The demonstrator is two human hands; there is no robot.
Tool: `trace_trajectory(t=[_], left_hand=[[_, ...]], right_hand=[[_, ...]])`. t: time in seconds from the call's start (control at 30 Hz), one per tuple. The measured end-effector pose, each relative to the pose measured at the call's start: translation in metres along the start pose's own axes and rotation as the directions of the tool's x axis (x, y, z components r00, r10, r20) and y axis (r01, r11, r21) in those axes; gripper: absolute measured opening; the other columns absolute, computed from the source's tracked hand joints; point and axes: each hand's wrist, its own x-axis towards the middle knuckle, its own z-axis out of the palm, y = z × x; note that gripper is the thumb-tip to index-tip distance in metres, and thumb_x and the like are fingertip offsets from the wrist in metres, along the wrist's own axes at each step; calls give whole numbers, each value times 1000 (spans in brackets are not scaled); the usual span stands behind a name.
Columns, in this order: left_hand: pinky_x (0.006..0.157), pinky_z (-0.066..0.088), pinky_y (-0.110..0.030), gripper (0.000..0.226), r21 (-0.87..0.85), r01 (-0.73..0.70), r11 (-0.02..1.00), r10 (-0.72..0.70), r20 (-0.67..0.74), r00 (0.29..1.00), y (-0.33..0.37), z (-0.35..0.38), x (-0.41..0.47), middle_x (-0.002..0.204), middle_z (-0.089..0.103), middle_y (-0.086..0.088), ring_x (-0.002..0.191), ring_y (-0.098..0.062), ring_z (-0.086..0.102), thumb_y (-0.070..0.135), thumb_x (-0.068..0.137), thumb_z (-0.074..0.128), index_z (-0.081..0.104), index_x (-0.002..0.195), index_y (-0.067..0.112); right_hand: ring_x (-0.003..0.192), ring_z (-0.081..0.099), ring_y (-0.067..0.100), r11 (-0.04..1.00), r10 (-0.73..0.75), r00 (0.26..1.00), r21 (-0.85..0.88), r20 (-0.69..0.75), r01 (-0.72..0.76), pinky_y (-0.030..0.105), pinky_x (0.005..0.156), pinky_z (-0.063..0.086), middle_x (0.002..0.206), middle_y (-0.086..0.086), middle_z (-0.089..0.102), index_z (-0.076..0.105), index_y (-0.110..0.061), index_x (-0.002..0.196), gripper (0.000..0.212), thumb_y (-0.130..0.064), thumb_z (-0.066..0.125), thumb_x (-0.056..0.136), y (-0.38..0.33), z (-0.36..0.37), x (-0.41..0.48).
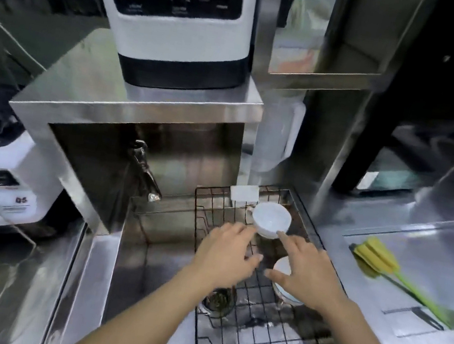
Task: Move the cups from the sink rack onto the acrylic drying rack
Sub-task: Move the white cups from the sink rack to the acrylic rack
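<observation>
A: Item one, white cup (271, 219)?
B: Far end of the black sink rack (266, 343). Second cup (283, 267) nearer, under the right hand (305, 270).
A: Grips?
B: Left hand (225, 254), right hand: fingers spread, holding nothing.

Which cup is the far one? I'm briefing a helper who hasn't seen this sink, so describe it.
Find the black wire sink rack over the steel sink. At its far end, just ahead of a small white block, sits the white cup. Unlike the nearer white cup, half hidden under the right hand, it shows fully, between both hands' fingertips.
</observation>
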Motion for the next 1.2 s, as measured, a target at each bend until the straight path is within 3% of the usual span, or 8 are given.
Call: trace_trajectory(t=[0.27, 0.43, 0.6, 0.73, 0.8, 0.97, 1.07, 1.2], left_hand=[[115, 7, -40, 45, 94, -280, 955, 248, 261, 933, 22, 74, 14, 155, 16, -10, 143, -27, 8, 15, 87, 49, 43, 131, 20], [115, 1, -38, 24, 117, -301, 946, 277, 186, 943, -5, 65, 4, 151, 29, -8, 144, -25, 7, 16, 88, 49, 62, 108, 17], [112, 7, -34, 21, 2, -128, 992, 129, -17, 992, -64, 23, -28, 136, 47, 1, 143, -18, 13, 20, 92, 43, 58, 106, 19], [111, 9, -37, 15, -243, -19, 970, 33, 55, 998, -59, 13, -34, 124, 48, 5, 136, -13, 17, 24, 92, 43, 54, 102, 22], [101, 21, -36, 9, -379, 12, 925, 20, 81, 996, -53, 5, -35, 102, 49, 8, 120, -16, 32, 27, 91, 45, 54, 90, 29], [55, 35, -11, 30, -805, 65, 590, -30, 59, 998, -45, -22, -41, 54, 55, 22, 56, 8, 46, 12, 92, 48, 51, 67, 30], [57, 40, -17, 12, -931, 64, 359, -100, 30, 995, -37, -40, -48, 67, 61, 12, 64, -2, 53, 18, 89, 54, 59, 78, 17], [66, 48, -31, 15, -999, -30, 17, -305, -33, 952, -79, -75, -82, 82, 67, -5, 78, -20, 59, 22, 80, 56, 67, 85, 14]], right_hand=[[120, 46, 25, 979, -102, 970, -151, 222, 137, 40, 104, 22, 125, 7, 56, 46, -15, 124, 48, -41, 51, 83, 32, 35, -25], [101, 56, 26, 934, -174, 959, -272, 222, 232, 36, 105, 23, 100, 9, 69, 61, -14, 95, 23, -6, 46, 79, 5, 29, -13], [100, 45, 25, 956, -293, 951, 35, 96, 291, 31, 91, 36, 92, 1, 68, 59, -21, 85, 16, -8, 49, 82, -50, 17, 15], [68, 52, 5, 899, -220, 966, 412, 137, 146, 21, 64, 42, 79, -1, 65, 61, -27, 84, 15, -12, 60, 81, -48, -11, 16], [63, 53, -2, 824, -261, 956, 546, 131, 151, 22, 63, 43, 79, -5, 65, 62, -26, 85, 17, -10, 62, 80, -50, -22, 12], [94, 62, 11, 639, -311, 950, 746, 27, 188, 29, 84, 51, 102, -5, 66, 60, -31, 103, 33, -17, 71, 76, -59, -40, 5], [106, 58, 9, 574, -300, 952, 785, -65, 234, 32, 95, 48, 115, -6, 61, 56, -32, 113, 50, -38, 72, 66, -65, -52, -1], [123, 46, 5, 513, -384, 908, 780, -164, 358, 34, 105, 40, 134, -12, 47, 38, -44, 128, 80, -45, 77, 58, -129, -61, 0]])
